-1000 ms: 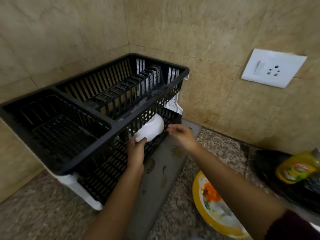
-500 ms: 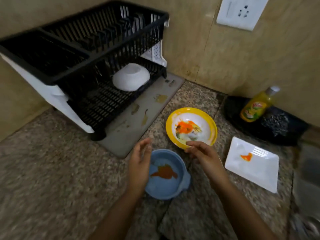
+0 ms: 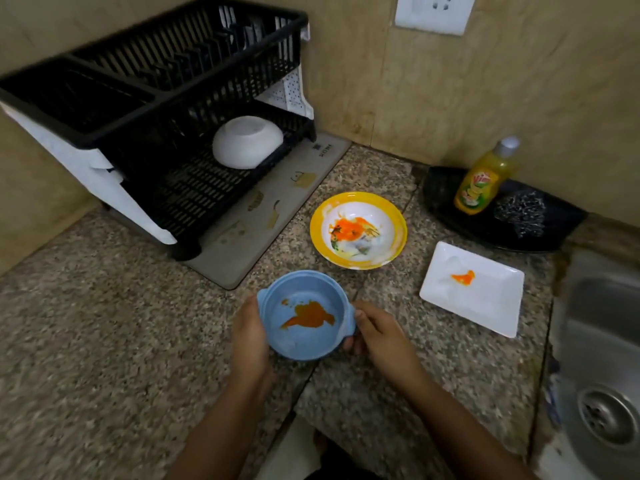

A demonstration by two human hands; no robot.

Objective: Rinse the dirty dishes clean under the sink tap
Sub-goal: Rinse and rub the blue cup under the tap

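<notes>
A blue bowl [image 3: 304, 341] with an orange-brown smear inside is held over the granite counter [image 3: 104, 341]. My left hand [image 3: 250, 336] grips its left side and my right hand [image 3: 375, 332] grips its right handle. Behind it stands a yellow-rimmed bowl [image 3: 358, 231] smeared with orange food. To the right lies a white rectangular plate [image 3: 472, 289] with an orange spot. A white bowl [image 3: 247, 142] sits upside down on the lower shelf of the black dish rack [image 3: 156, 98]. The steel sink [image 3: 602, 341] is at the right edge; the tap is out of view.
A grey drying mat [image 3: 263, 216] lies under the rack. A yellow dish soap bottle [image 3: 485, 181] and a steel scrubber [image 3: 519, 213] sit on a black tray [image 3: 446, 202] by the wall. A wall socket [image 3: 433, 12] is above.
My hands left the white bowl in the rack and came back to the counter. Both now hold the blue bowl, which has risen slightly toward me.
</notes>
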